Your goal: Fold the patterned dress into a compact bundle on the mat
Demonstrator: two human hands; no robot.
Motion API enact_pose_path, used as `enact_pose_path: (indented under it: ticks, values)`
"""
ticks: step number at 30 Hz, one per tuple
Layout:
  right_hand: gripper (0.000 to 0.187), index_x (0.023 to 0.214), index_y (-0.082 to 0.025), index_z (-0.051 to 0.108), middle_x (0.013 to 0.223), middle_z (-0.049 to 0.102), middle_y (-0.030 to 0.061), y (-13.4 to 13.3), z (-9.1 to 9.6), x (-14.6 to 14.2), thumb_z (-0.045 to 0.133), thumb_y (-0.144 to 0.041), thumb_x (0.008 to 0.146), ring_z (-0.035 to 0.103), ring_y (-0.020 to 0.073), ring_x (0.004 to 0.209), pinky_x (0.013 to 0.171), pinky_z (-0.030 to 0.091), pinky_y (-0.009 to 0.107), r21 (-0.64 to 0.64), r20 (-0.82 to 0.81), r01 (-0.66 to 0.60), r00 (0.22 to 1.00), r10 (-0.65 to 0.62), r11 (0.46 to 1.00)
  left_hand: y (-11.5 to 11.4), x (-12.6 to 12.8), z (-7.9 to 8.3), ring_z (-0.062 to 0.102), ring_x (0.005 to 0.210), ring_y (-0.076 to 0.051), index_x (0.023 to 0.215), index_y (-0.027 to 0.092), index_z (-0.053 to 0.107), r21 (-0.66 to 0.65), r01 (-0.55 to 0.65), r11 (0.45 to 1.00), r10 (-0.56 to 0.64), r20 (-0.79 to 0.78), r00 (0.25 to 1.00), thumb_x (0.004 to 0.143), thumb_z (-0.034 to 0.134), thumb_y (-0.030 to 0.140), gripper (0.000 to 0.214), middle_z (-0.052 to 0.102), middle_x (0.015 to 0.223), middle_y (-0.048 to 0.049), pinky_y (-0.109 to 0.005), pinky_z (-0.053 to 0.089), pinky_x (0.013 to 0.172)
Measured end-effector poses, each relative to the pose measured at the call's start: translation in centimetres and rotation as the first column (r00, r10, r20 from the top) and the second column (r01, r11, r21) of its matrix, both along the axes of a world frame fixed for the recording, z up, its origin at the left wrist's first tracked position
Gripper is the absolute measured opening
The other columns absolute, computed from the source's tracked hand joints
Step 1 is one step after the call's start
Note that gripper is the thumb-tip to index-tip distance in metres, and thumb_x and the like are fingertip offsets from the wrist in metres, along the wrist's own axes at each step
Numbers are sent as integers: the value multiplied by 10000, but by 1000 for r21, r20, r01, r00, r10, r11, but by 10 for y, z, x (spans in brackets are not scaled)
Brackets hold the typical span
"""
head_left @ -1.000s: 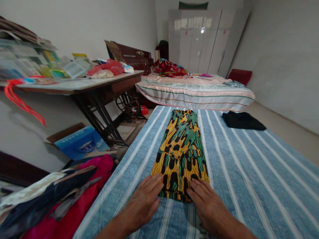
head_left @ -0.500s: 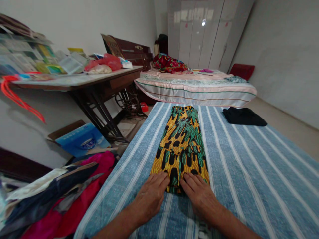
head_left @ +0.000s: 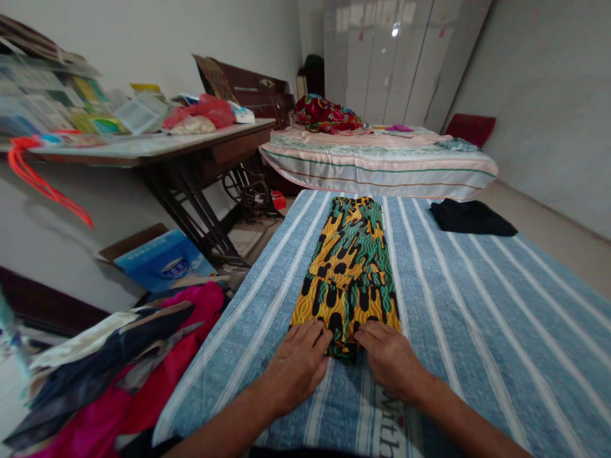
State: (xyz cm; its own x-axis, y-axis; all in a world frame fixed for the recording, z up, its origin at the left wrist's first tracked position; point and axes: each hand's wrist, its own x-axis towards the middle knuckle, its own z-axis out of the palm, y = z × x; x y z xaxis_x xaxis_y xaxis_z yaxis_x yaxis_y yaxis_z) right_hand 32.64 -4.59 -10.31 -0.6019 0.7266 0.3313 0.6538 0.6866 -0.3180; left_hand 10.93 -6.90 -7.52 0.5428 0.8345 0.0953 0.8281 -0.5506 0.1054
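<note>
A long folded cloth [head_left: 351, 267] with a yellow, green and black print lies lengthwise on the blue striped bedsheet [head_left: 477, 318]. Both of my hands are at its near end. My left hand [head_left: 296, 366] has its fingers curled onto the near left corner. My right hand [head_left: 389, 359] has its fingers bent onto the near right corner. Between the two hands the cloth's near hem is bunched up a little, and both hands appear to pinch it.
A black garment [head_left: 470, 217] lies on the sheet at the far right. A heap of pink, dark and pale clothes [head_left: 119, 369] sits at the left. Beyond it are a blue box [head_left: 162, 261], a cluttered table [head_left: 143, 149], a second bed [head_left: 382, 168] and a white wardrobe [head_left: 396, 57].
My hands have slid inward from lying flat and apart on the near end to close together. Their fingers now curl on the hem, which has bunched up.
</note>
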Motion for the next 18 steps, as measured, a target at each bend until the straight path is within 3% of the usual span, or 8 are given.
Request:
enact_pose_path:
  ticks: [4, 7, 12, 18]
  values:
    - [321, 917, -160, 608, 862, 608, 55, 3, 8, 0, 406, 3, 728, 538, 180, 845, 788, 460, 289, -81, 36, 8, 999, -6, 997, 2, 5, -3, 493, 1091, -242, 1091, 197, 495, 21, -20, 1000, 19, 27, 999, 807, 461, 156, 288, 530, 1140, -86, -434, 404, 958]
    - [351, 1017, -149, 590, 916, 609, 68, -1, 10, -3, 420, -18, 740, 534, 192, 878, 802, 454, 307, -70, 69, 13, 998, -8, 997, 4, 5, -4, 491, 1064, -228, 1042, 196, 506, 12, -11, 1000, 12, -5, 1000, 830, 442, 155, 225, 529, 1106, -76, -420, 412, 943]
    - [428, 1210, -142, 501, 1162, 555, 128, -18, 5, -8, 470, -113, 784, 480, 262, 1076, 907, 409, 405, 78, 106, -6, 994, -2, 997, 6, 5, 3, 489, 1048, -212, 1012, 200, 522, -35, -3, 999, 2, -42, 999, 840, 463, 174, 184, 529, 1090, -66, -403, 419, 937]
    - [399, 1194, -105, 516, 1188, 557, 161, -26, -3, -17, 498, -151, 798, 490, 292, 1084, 900, 407, 428, 219, 135, 3, 990, -33, 976, 10, 7, 10, 509, 997, -198, 953, 183, 554, -70, -7, 998, 3, -61, 998, 877, 409, 192, 164, 548, 1021, -69, -382, 441, 905]
